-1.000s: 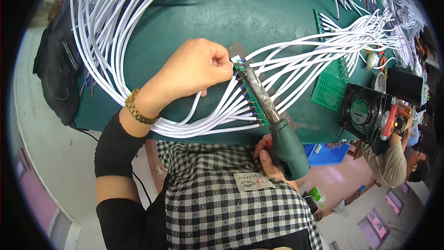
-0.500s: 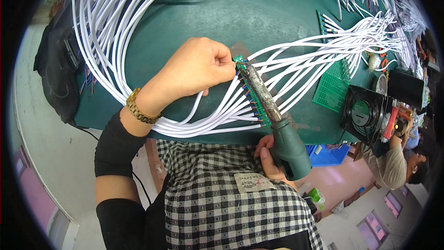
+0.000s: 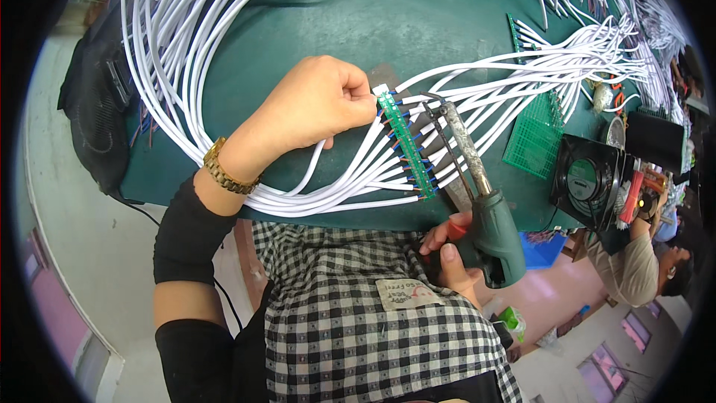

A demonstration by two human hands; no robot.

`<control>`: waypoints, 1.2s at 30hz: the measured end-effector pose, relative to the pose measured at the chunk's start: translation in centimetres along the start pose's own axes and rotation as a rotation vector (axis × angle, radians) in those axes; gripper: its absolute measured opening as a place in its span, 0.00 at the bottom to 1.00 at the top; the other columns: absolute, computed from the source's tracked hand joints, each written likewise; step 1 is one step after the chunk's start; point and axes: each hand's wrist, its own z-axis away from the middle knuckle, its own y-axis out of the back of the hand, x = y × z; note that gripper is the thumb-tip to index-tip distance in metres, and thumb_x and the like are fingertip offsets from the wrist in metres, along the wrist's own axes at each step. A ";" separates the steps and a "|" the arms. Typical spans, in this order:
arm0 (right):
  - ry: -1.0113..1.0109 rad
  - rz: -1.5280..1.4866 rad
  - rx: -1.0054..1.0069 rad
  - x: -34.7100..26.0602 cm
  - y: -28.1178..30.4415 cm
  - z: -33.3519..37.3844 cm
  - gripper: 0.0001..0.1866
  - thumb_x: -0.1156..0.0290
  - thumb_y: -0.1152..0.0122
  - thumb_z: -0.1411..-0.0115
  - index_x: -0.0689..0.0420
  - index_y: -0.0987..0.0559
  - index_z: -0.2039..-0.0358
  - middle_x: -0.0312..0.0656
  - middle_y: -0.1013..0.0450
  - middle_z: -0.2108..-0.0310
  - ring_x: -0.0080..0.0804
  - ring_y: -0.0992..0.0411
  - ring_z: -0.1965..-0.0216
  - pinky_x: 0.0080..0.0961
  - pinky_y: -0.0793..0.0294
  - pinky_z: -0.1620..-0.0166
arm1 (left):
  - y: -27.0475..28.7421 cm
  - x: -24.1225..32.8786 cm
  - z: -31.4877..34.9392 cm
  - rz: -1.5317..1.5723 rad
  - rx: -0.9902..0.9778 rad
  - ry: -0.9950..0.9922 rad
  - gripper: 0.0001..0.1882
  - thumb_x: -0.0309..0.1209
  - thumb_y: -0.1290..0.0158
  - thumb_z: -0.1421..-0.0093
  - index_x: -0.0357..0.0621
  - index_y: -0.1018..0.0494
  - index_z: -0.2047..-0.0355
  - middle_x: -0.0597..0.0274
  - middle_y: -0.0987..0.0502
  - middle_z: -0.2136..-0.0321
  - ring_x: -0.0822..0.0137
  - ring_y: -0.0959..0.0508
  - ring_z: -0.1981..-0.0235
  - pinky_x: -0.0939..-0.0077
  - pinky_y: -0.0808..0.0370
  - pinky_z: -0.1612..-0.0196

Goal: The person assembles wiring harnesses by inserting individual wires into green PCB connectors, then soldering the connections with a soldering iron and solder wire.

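Note:
My left hand (image 3: 322, 104) is closed in a pinch on a white cable (image 3: 312, 168), which comes up from below into the fingers. The fingertips are at the upper end of a narrow green circuit board (image 3: 406, 144); the pinched wire end is hidden. White cables with blue and brown wire ends join the strip along both long sides. My right hand (image 3: 452, 254) is wrapped round a green soldering gun (image 3: 498, 239) with a red trigger. Its long, worn metal barrel (image 3: 466, 148) points away from me, and the bent tip (image 3: 432, 97) is right of the board, over the right-hand cables.
A thick bundle of white cables (image 3: 175, 45) loops over the green table mat (image 3: 335, 26) at left. Toward the right lie a perforated green board (image 3: 531, 142), a black fan (image 3: 585, 179) and a round tin (image 3: 614, 134). Another person (image 3: 634, 269) sits beyond, at far right.
The soldering gun has moved right, its tip leaving the upper end of the board, which now shows along its length. My left hand has barely shifted.

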 end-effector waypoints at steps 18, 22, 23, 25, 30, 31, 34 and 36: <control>0.126 0.022 -0.165 1.6 1.9 -0.2 0.18 0.77 0.41 0.45 0.60 0.28 0.52 0.41 0.29 0.72 0.27 0.29 0.70 0.27 0.27 0.64 | 0.0 -0.1 0.0 -0.010 0.009 -0.022 0.10 0.27 0.50 0.41 0.37 0.29 0.78 0.72 0.32 0.87 0.83 0.35 0.90 0.88 0.38 0.87; -0.080 0.054 -0.083 1.6 1.5 -0.4 0.06 0.78 0.39 0.53 0.56 0.23 0.72 0.36 0.27 0.77 0.29 0.27 0.77 0.24 0.27 0.71 | 0.3 -0.7 0.1 0.001 -0.021 -0.050 0.11 0.29 0.49 0.40 0.38 0.29 0.78 0.71 0.32 0.87 0.82 0.34 0.90 0.87 0.37 0.87; -0.074 0.053 -0.093 2.1 1.9 -0.5 0.06 0.78 0.39 0.53 0.56 0.23 0.72 0.36 0.27 0.77 0.29 0.27 0.77 0.24 0.27 0.71 | 0.4 -0.7 0.1 0.002 -0.033 -0.065 0.11 0.29 0.49 0.40 0.38 0.29 0.77 0.71 0.32 0.87 0.82 0.34 0.90 0.87 0.37 0.87; 0.388 0.529 -0.223 3.4 2.8 -1.0 0.06 0.76 0.38 0.55 0.54 0.23 0.73 0.35 0.27 0.77 0.32 0.28 0.80 0.24 0.28 0.74 | 0.3 -0.7 -0.1 0.006 -0.039 -0.064 0.11 0.30 0.49 0.39 0.38 0.29 0.77 0.70 0.31 0.87 0.82 0.34 0.90 0.87 0.37 0.87; 0.369 0.475 -0.224 3.2 3.0 -0.9 0.06 0.78 0.39 0.55 0.55 0.23 0.74 0.35 0.27 0.77 0.32 0.28 0.78 0.23 0.28 0.72 | 0.8 0.6 1.5 -0.373 0.113 -0.099 0.11 0.30 0.45 0.40 0.35 0.28 0.75 0.65 0.29 0.85 0.79 0.32 0.86 0.81 0.35 0.81; 0.395 0.502 -0.203 3.6 2.8 -1.0 0.07 0.80 0.39 0.55 0.55 0.24 0.74 0.35 0.27 0.77 0.31 0.28 0.77 0.23 0.28 0.71 | 0.8 0.6 1.8 -0.381 0.118 -0.099 0.11 0.30 0.45 0.40 0.35 0.28 0.75 0.65 0.29 0.85 0.79 0.32 0.86 0.81 0.35 0.81; 0.332 0.466 -0.158 3.8 2.5 -0.9 0.13 0.81 0.42 0.53 0.57 0.23 0.65 0.36 0.28 0.77 0.29 0.28 0.75 0.23 0.28 0.70 | -0.5 1.1 3.4 -0.584 0.550 -0.501 0.09 0.29 0.45 0.41 0.35 0.28 0.73 0.60 0.29 0.83 0.75 0.32 0.82 0.80 0.33 0.76; 0.347 0.331 -0.183 4.5 2.4 -1.1 0.16 0.81 0.43 0.51 0.58 0.25 0.59 0.37 0.28 0.76 0.28 0.29 0.75 0.23 0.28 0.70 | -1.7 1.1 4.1 -0.514 0.427 -0.496 0.08 0.28 0.43 0.43 0.36 0.28 0.69 0.61 0.28 0.82 0.74 0.31 0.83 0.79 0.33 0.77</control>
